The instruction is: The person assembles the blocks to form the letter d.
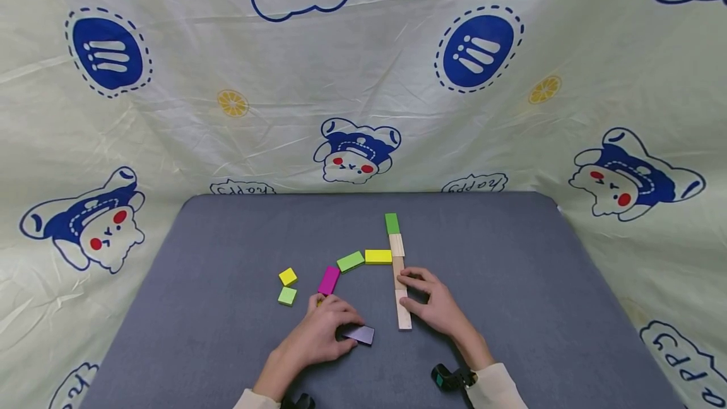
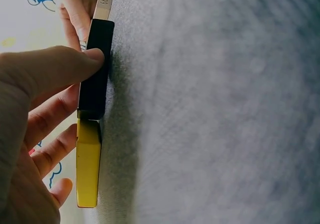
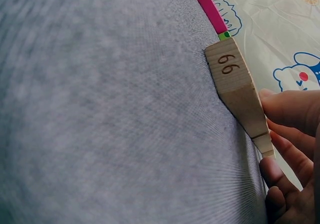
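Observation:
My left hand (image 1: 326, 330) pinches a dark block (image 1: 360, 334), which looks black in the left wrist view, with the thumb along its near side. A yellow block (image 2: 89, 164) meets the dark block's end, mostly hidden by that hand in the head view. My right hand (image 1: 437, 305) touches the right side of a straight column of plain wooden blocks (image 1: 404, 317) with thumb and fingertips. The nearest wooden block (image 3: 227, 67) bears burnt-in digits. A green block (image 1: 392, 223) tops the column. From its left side, a yellow block (image 1: 378, 257), light green block (image 1: 350, 262) and magenta block (image 1: 329, 280) curve down.
Left of the curve lie a small yellow block (image 1: 288, 276) and a small light green block (image 1: 287, 296). Everything rests on a grey cloth-covered table (image 1: 227, 232). A printed curtain (image 1: 363, 68) hangs behind and beside it.

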`<action>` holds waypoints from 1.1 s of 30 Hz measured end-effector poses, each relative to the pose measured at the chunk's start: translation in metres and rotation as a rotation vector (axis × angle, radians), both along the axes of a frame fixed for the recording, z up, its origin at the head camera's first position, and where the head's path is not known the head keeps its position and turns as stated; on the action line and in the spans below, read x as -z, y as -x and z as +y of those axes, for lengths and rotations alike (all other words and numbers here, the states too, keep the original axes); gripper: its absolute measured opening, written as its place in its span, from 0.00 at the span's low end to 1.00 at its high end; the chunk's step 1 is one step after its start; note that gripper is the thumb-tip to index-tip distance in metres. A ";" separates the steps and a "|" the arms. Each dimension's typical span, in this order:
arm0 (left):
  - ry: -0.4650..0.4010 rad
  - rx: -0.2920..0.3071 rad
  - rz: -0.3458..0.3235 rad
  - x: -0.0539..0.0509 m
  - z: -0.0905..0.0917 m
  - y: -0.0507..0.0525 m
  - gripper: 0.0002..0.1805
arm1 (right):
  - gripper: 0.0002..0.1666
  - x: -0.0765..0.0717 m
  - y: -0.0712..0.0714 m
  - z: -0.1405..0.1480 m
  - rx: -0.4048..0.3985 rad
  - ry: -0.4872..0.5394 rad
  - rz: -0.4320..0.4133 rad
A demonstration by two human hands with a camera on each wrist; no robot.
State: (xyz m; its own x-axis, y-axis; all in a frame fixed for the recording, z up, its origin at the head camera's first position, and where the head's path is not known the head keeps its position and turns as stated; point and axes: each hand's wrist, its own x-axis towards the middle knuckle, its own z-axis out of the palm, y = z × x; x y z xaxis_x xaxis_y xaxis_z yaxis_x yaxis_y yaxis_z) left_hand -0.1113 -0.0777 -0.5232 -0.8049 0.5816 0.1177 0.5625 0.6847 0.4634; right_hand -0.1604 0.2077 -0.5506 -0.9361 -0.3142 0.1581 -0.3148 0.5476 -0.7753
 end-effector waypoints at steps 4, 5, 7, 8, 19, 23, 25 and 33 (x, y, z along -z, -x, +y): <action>-0.002 -0.004 0.001 0.001 0.000 0.000 0.15 | 0.25 0.001 0.000 0.000 -0.002 0.002 0.008; -0.002 -0.004 0.001 0.001 0.000 0.000 0.15 | 0.25 0.001 -0.001 0.000 -0.001 0.004 0.011; -0.006 -0.006 -0.001 0.001 0.000 -0.001 0.15 | 0.25 0.001 -0.001 0.001 -0.001 0.006 0.016; -0.008 -0.007 -0.006 0.000 0.000 -0.001 0.15 | 0.25 0.001 -0.001 0.001 0.000 0.005 0.018; -0.185 -0.068 0.023 -0.004 -0.012 -0.002 0.26 | 0.26 0.001 -0.002 0.000 0.005 0.005 -0.001; -0.237 -0.111 0.081 -0.006 -0.024 0.002 0.28 | 0.26 0.002 -0.002 0.000 0.009 0.007 0.003; -0.261 -0.130 0.121 -0.006 -0.032 0.004 0.30 | 0.26 0.002 -0.002 0.000 0.012 0.000 0.007; -0.278 -0.264 0.180 -0.013 -0.064 0.014 0.34 | 0.26 0.002 -0.001 -0.001 0.015 0.000 -0.001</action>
